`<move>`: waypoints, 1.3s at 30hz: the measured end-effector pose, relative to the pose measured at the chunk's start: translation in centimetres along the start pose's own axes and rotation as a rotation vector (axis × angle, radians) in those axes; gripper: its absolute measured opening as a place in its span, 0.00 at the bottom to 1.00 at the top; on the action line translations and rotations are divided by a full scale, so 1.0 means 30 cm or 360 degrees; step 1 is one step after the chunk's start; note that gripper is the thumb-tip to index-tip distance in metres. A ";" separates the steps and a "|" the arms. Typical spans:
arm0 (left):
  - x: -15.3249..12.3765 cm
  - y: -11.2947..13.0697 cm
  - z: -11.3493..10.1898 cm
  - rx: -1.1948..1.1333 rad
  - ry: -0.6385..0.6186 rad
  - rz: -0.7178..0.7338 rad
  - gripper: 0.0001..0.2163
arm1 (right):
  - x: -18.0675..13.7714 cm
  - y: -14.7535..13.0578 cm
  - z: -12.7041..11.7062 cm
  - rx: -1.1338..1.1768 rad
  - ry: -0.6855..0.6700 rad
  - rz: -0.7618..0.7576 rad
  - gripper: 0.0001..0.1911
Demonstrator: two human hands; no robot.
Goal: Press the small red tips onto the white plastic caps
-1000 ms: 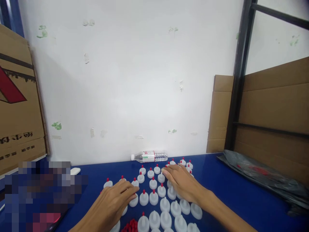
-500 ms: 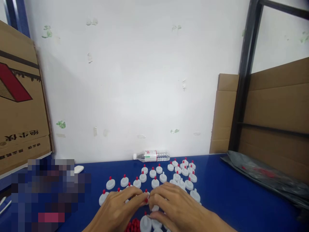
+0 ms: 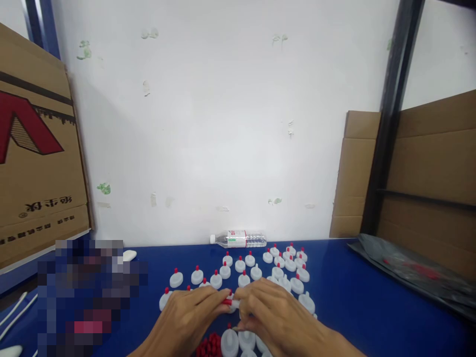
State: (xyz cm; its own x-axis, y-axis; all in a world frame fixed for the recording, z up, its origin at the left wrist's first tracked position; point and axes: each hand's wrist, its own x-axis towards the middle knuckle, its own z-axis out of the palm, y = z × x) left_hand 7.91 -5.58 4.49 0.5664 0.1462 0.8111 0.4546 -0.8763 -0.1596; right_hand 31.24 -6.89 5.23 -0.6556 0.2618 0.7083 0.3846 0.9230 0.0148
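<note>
At the front centre of the blue table, my left hand (image 3: 186, 312) pinches a small red cap (image 3: 226, 301) between thumb and fingers. Close beside it, my right hand (image 3: 275, 310) is closed on a white nozzle lid (image 3: 235, 303), mostly hidden by the fingers. The red cap lies against the nozzle tip, both held sideways. Below my hands sits a heap of loose red caps (image 3: 208, 345), with white lids (image 3: 229, 342) next to it. Several lids with red tips (image 3: 176, 278) stand beyond my hands; a few, such as the lid at right (image 3: 307, 301), have bare nozzles.
A clear plastic bottle (image 3: 238, 239) lies against the white wall. A printed cardboard box (image 3: 40, 163) stands at left, above a pixelated patch and white cables (image 3: 17, 313). At right, a dark plastic bag (image 3: 412, 272) lies by cardboard sheets (image 3: 353, 173) and a dark metal post.
The view has shifted slightly left, so the scene sits further right. Between my fingertips, the red cap and white nozzle now show in line, turned sideways.
</note>
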 end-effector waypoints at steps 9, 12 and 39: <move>0.008 0.022 0.001 0.0067 -0.0142 -0.0054 0.12 | -0.008 0.001 -0.005 -0.0041 -0.0128 -0.0062 0.07; 0.002 0.019 0.008 0.0070 -0.0124 -0.0056 0.14 | -0.007 0.004 -0.006 -0.0123 -0.0136 -0.0108 0.11; 0.005 0.001 -0.023 0.0169 -0.0135 -0.0223 0.12 | -0.031 0.169 -0.069 -0.0286 -0.0189 0.0941 0.17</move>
State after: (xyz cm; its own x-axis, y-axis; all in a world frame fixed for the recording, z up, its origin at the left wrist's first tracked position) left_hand 7.51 -5.91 4.99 0.5465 0.3054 0.7798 0.6005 -0.7920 -0.1106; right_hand 35.14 -3.05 6.10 -0.3626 0.7524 0.5499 0.8006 0.5535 -0.2294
